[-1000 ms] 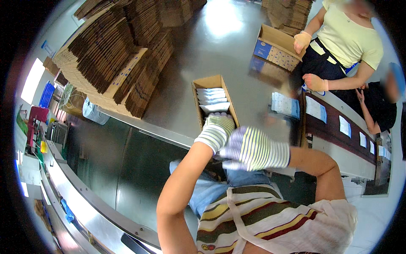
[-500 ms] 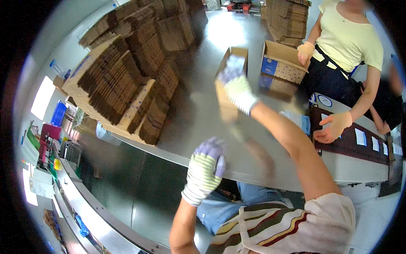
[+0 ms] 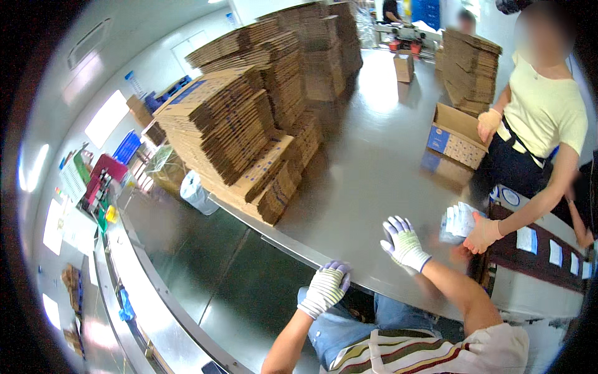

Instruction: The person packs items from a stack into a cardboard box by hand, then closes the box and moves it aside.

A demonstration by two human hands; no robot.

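My left hand (image 3: 325, 288), in a striped work glove, hangs at the near edge of the steel table (image 3: 374, 174), fingers loosely curled and holding nothing. Over the table my right hand (image 3: 403, 242), in the same kind of glove, has its fingers spread and is empty. Just to its right a co-worker's hand (image 3: 483, 234) holds a stack of small white packets (image 3: 460, 221). An open cardboard box (image 3: 456, 135) stands on the table in front of that person, whose other hand (image 3: 488, 123) rests on its rim.
Tall stacks of flattened cardboard boxes (image 3: 237, 131) fill the table's left side and more stacks (image 3: 470, 62) stand at the far right. A small box (image 3: 403, 67) sits far back. A dark tray with white labels (image 3: 542, 249) lies at right. A conveyor rail (image 3: 143, 299) runs at lower left.
The open box that stood before me a second ago is gone from the near table. My right hand has come back from a far reach, and both hands are empty. The co-worker now holds packets.
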